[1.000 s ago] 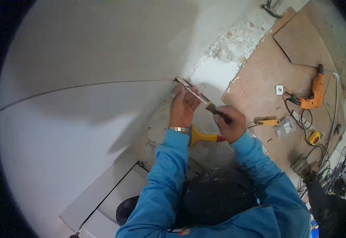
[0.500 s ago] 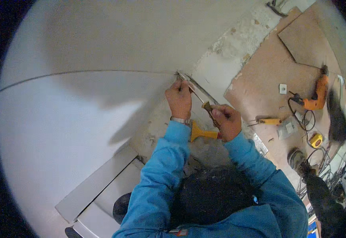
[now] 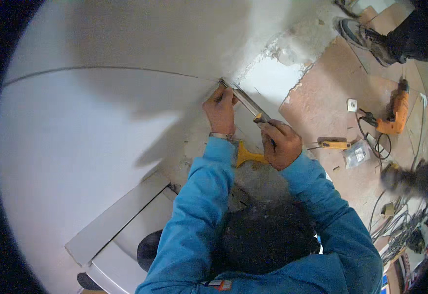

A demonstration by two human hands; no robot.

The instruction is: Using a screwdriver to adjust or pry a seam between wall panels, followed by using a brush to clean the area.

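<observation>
Since approx half a sec ago both hands sit a bit higher and further left along the white plastered wall (image 3: 91, 147); the blade tip now meets the thin dark seam line (image 3: 116, 68) right at its right end, so the scraping work looks to be moving on along that joint. A second person's dark shoe (image 3: 358, 34) has also come in at far right, by the orange power drill (image 3: 395, 115) on the brown board floor (image 3: 321, 108).

Pose: left hand (image 3: 220, 109) is raised, fingers curled narrow, pinching the far end of the long flat metal blade tool (image 3: 245, 100) against the wall. Right hand (image 3: 281, 143) sits nearer, fist closed on the tool's handle, wrist bent down. A yellow-handled scraper (image 3: 248, 156) lies just below, between the wrists, w/ both blue sleeves reaching up from the lower edge.
</observation>
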